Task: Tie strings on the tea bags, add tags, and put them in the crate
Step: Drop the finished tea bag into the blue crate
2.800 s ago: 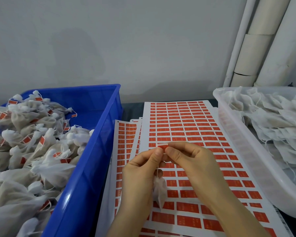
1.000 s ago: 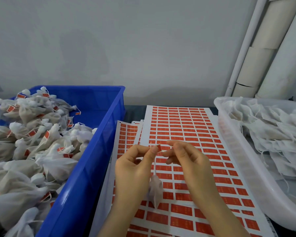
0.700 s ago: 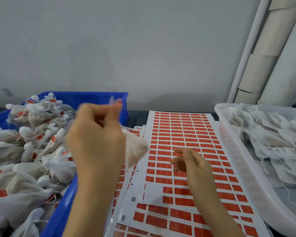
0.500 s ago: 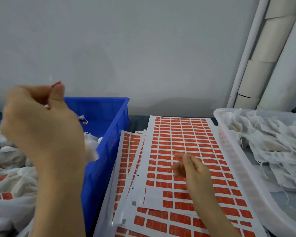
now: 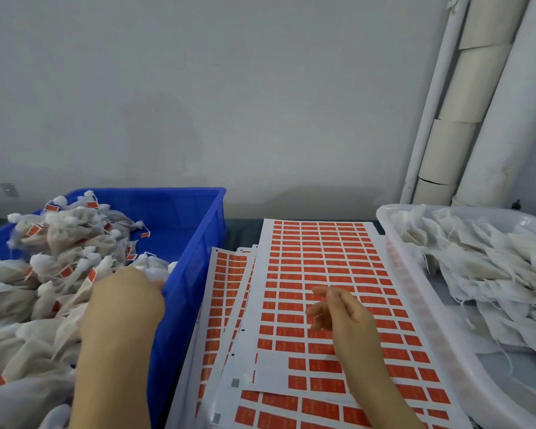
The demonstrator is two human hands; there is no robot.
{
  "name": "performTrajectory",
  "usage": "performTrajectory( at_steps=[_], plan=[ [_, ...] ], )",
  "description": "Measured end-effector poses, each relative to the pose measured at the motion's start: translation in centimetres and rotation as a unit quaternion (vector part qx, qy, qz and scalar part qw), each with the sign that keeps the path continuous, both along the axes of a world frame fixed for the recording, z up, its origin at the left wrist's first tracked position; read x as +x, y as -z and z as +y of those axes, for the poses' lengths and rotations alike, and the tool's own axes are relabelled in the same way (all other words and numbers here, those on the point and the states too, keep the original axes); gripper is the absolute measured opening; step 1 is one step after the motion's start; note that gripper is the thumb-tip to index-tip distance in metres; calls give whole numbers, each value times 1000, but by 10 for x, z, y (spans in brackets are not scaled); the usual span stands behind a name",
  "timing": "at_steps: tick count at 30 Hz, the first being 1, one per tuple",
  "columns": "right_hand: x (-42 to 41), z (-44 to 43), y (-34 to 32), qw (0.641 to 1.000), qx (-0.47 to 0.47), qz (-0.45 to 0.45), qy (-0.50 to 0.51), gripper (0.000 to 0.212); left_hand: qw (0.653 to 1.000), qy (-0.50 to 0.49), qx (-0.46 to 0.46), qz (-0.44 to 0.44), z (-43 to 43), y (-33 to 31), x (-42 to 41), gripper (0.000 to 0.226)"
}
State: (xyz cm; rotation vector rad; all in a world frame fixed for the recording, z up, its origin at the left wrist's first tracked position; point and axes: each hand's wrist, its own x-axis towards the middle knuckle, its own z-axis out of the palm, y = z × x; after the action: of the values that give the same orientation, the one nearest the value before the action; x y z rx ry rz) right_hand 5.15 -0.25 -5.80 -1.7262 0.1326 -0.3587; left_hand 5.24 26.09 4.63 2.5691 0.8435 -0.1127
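Our left hand [image 5: 121, 308] is in the blue crate [image 5: 195, 252] at the table's left edge, among tagged tea bags [image 5: 65, 239]; its grip we cannot tell. Our right hand [image 5: 344, 314] hovers loose and empty over the tag sheets [image 5: 319, 252].

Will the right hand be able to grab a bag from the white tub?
Probably yes. The right hand hovers empty over the sticker sheets, and nothing stands between it and the white tub.
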Motion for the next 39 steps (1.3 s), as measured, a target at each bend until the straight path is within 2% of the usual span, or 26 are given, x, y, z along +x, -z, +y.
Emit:
performTrajectory(
  at_steps=[4,6,10,12,13,15,17,20,24,27,31,32,34,36,37,39],
  plan=[
    [1,-2,-1,1000,-16,-8,-1,23,993,-19,51,-104,-50,16,-6,75],
    [2,-4,-3,1000,-26,-16,-2,23,990,-4,97,-103,-69,19,-14,73],
    [3,-12,-8,999,-40,-29,19,21,967,122,208,-88,-116,45,-18,60],
    [0,-16,-15,996,-72,-32,31,17,956,187,199,-107,-128,56,-17,56],
    [-2,-18,-21,994,-94,-36,34,15,951,230,167,-125,-133,65,-16,53],
    [-13,-20,-36,989,-139,-40,27,11,940,315,41,-122,-144,83,-18,45],
    [-32,-23,-55,982,-189,-33,2,13,915,398,-11,-71,-151,99,-20,43],
    [-70,-37,-87,960,-277,-19,-31,17,893,449,18,-26,-151,114,-20,45],
    [-96,-75,-133,943,-326,55,-24,13,883,457,80,-72,-151,115,-18,43],
    [-67,-112,-147,920,-374,109,38,21,877,458,97,-109,-156,116,-22,41],
    [16,-141,-118,854,-481,177,92,23,872,457,98,-145,-159,119,-24,38],
    [32,-143,-105,857,-478,173,79,21,873,455,93,-148,-159,121,-24,38],
    [53,-144,-80,895,-419,151,35,9,878,448,78,-150,-158,123,-22,38],
    [64,-143,-64,951,-281,126,20,19,880,445,70,-150,-156,125,-21,39],
    [66,-142,-60,968,-214,125,34,24,880,446,68,-151,-154,125,-21,39],
    [71,-140,-59,977,-124,146,89,28,879,447,64,-156,-153,126,-19,39]
  ],
)
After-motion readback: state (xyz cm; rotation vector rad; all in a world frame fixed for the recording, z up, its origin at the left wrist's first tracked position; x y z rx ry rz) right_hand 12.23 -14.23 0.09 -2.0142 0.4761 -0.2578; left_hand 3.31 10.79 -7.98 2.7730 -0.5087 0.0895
